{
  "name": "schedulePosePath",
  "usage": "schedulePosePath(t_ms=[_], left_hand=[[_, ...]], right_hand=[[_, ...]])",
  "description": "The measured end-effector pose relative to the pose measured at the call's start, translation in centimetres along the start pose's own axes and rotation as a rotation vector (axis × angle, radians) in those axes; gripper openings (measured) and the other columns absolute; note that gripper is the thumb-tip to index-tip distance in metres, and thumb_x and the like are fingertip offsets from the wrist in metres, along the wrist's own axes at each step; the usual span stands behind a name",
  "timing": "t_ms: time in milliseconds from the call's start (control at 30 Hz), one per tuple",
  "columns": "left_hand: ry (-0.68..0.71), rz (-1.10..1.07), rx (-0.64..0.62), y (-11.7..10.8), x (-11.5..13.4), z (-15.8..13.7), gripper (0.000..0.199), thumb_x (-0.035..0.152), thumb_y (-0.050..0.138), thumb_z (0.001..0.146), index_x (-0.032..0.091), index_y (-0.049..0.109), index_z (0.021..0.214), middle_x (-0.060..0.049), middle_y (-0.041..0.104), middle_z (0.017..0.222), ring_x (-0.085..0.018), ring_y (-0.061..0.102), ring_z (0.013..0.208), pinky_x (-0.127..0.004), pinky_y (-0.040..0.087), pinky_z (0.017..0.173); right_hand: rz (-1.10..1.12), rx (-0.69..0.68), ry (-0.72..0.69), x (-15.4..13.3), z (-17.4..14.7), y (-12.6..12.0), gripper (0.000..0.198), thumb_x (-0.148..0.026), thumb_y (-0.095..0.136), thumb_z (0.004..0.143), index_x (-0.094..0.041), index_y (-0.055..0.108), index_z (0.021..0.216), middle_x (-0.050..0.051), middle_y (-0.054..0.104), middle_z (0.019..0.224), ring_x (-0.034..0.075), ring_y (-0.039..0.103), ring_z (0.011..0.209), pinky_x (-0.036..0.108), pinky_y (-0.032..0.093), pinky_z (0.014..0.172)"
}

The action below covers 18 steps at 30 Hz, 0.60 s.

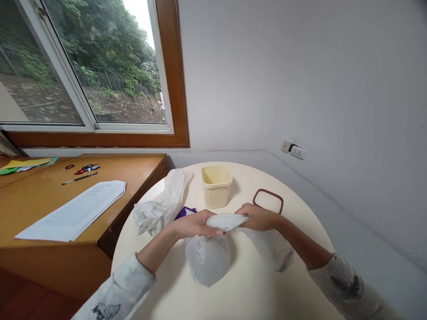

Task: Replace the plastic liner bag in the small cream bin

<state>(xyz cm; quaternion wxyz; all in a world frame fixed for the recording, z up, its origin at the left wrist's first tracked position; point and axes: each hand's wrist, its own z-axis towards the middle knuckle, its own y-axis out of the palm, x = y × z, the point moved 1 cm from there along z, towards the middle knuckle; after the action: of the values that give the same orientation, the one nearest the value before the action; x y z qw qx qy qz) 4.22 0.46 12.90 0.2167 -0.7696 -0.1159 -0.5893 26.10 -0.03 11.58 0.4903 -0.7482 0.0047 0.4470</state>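
Note:
Both hands grip one white, translucent plastic bag (209, 260) above the round table. My left hand (196, 223) is closed on the gathered plastic, its thumb lying along the front. A puffed-out part of the bag hangs below that hand. My right hand (256, 217) is closed on the other end of a twisted stretch of plastic, and a loose part trails beneath it. Just beyond the hands stands a cream square tub (217, 195) with an open top. Right of it lies a brown rectangular ring-like frame (281, 205), close to my right hand.
A second crumpled white bag (167, 195) lies at the left of the round table (160, 289), near a purple item (182, 213) partly hidden. On the wooden desk (140, 166) are paper sheets (76, 211), a pen (80, 178) and keys (87, 169). Wall sockets (298, 152) sit behind.

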Motion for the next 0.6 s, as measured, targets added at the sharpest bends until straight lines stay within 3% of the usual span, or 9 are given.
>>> schedulePosePath(t_ms=[100, 167, 233, 300, 333, 367, 433, 500, 600], left_hand=[[-0.011, 0.195, 0.027, 0.0, 0.6, -0.6, 0.029, 0.033, 0.067, 0.067, 0.015, 0.061, 0.090, 0.002, 0.052, 0.071, -0.011, 0.045, 0.062, -0.019, 0.031, 0.051], [-0.007, 0.256, 0.038, 0.2, 1.2, -0.9, 0.042, 0.025, 0.064, 0.068, 0.020, 0.054, 0.109, 0.001, 0.056, 0.079, -0.014, 0.052, 0.070, -0.020, 0.037, 0.057], [0.003, 0.243, 0.008, 0.5, 1.6, -1.2, 0.066, 0.017, 0.057, 0.073, 0.026, 0.031, 0.133, 0.000, 0.061, 0.084, -0.016, 0.057, 0.078, -0.023, 0.041, 0.064], [0.037, 0.260, -0.023, 0.8, 2.0, -1.4, 0.079, 0.010, 0.049, 0.076, 0.029, 0.005, 0.140, -0.001, 0.064, 0.088, -0.016, 0.058, 0.083, -0.024, 0.042, 0.068], [0.070, 0.306, -0.025, 0.8, 2.1, -1.5, 0.080, 0.008, 0.046, 0.077, 0.030, 0.002, 0.140, -0.001, 0.064, 0.092, -0.015, 0.058, 0.085, -0.024, 0.042, 0.068], [0.111, 0.373, -0.019, 0.9, 2.2, -1.6, 0.077, 0.007, 0.043, 0.078, 0.031, 0.006, 0.140, -0.002, 0.064, 0.097, -0.015, 0.057, 0.088, -0.023, 0.042, 0.068], [0.192, 0.507, -0.021, 1.0, 2.4, -1.6, 0.064, 0.004, 0.038, 0.078, 0.030, 0.029, 0.135, -0.003, 0.063, 0.106, -0.015, 0.056, 0.092, -0.023, 0.042, 0.071], [0.243, 0.619, -0.025, 1.1, 2.5, -1.5, 0.053, 0.000, 0.033, 0.076, 0.027, 0.052, 0.118, -0.002, 0.063, 0.108, -0.015, 0.057, 0.093, -0.024, 0.042, 0.074], [0.226, 0.843, 0.071, 1.4, 2.3, -1.2, 0.040, -0.001, 0.033, 0.073, 0.020, 0.064, 0.088, -0.002, 0.066, 0.084, -0.016, 0.059, 0.076, -0.024, 0.042, 0.067]], right_hand=[[0.090, -0.161, 0.035, 0.0, -1.2, -1.8, 0.021, -0.031, 0.050, 0.078, -0.014, 0.060, 0.071, -0.003, 0.051, 0.062, 0.009, 0.042, 0.059, 0.021, 0.033, 0.055], [0.147, -0.220, 0.032, -0.4, -2.0, -2.9, 0.020, -0.029, 0.048, 0.080, -0.015, 0.062, 0.079, -0.001, 0.057, 0.071, 0.011, 0.047, 0.066, 0.021, 0.036, 0.060], [0.207, -0.223, 0.024, -0.9, -2.6, -3.7, 0.024, -0.030, 0.046, 0.082, -0.016, 0.064, 0.088, 0.001, 0.061, 0.081, 0.012, 0.051, 0.074, 0.022, 0.038, 0.067], [0.268, -0.216, 0.004, -1.3, -3.0, -4.1, 0.028, -0.033, 0.044, 0.084, -0.016, 0.065, 0.092, 0.003, 0.063, 0.090, 0.014, 0.053, 0.081, 0.024, 0.038, 0.074], [0.293, -0.216, -0.001, -1.4, -3.1, -4.3, 0.031, -0.035, 0.043, 0.084, -0.015, 0.065, 0.093, 0.005, 0.064, 0.091, 0.015, 0.054, 0.083, 0.025, 0.038, 0.076], [0.308, -0.210, 0.010, -1.4, -3.3, -4.3, 0.032, -0.036, 0.043, 0.084, -0.015, 0.065, 0.093, 0.005, 0.064, 0.089, 0.016, 0.055, 0.083, 0.026, 0.038, 0.077], [0.289, -0.161, 0.083, -1.3, -3.5, -4.5, 0.031, -0.038, 0.045, 0.082, -0.015, 0.064, 0.090, 0.004, 0.065, 0.079, 0.016, 0.055, 0.078, 0.026, 0.040, 0.074], [0.214, -0.076, 0.195, -1.1, -3.9, -4.7, 0.026, -0.039, 0.049, 0.078, -0.017, 0.063, 0.082, 0.002, 0.061, 0.070, 0.015, 0.053, 0.069, 0.024, 0.039, 0.066], [0.125, -0.010, 0.313, -1.2, -4.4, -5.0, 0.025, -0.042, 0.054, 0.073, -0.018, 0.060, 0.069, -0.001, 0.055, 0.065, 0.013, 0.048, 0.061, 0.023, 0.036, 0.056]])
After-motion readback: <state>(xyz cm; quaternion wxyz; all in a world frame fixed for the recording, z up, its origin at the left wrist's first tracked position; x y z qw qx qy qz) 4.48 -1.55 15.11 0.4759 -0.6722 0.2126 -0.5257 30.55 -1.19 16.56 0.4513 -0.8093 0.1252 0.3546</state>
